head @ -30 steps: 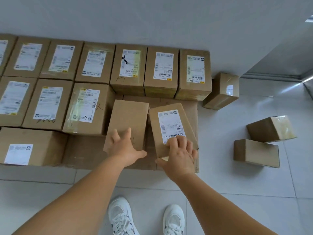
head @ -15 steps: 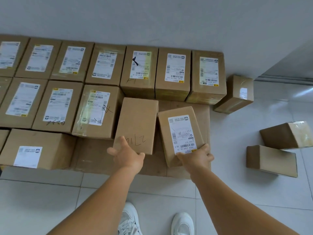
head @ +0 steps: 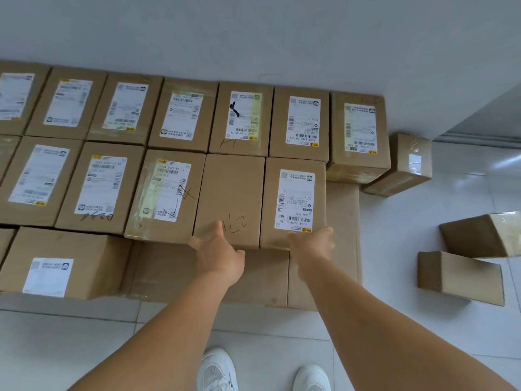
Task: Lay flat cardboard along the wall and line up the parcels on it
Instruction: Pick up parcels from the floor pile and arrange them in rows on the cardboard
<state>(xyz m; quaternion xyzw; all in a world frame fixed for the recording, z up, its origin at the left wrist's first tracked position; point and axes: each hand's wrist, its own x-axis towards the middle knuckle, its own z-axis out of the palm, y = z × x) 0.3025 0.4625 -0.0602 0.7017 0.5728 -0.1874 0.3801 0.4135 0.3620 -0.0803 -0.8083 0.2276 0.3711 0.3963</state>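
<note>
Flat cardboard (head: pixel 342 221) lies on the tiled floor along the white wall, and brown parcels stand on it in rows. An unlabelled parcel with handwriting (head: pixel 229 193) sits second from the right in the middle row. A labelled parcel (head: pixel 294 201) stands to its right. My left hand (head: pixel 218 255) presses the near edge of the unlabelled parcel with spread fingers. At the near right corner of the labelled parcel my right hand (head: pixel 313 245) pushes with its fingers. Both parcels stand square against the back row (head: pixel 298 122).
Three loose parcels lie on the bare tiles to the right: one (head: pixel 401 165) by the wall corner, two (head: pixel 462 277) (head: pixel 485 234) nearer me. A lone parcel (head: pixel 56 263) starts the front row at left. My white shoes (head: pixel 218 371) stand on the tiles below.
Both hands have pushed the two parcels away from me into line with the middle row. The labelled parcel, tilted before, now stands straight beside the unlabelled one.
</note>
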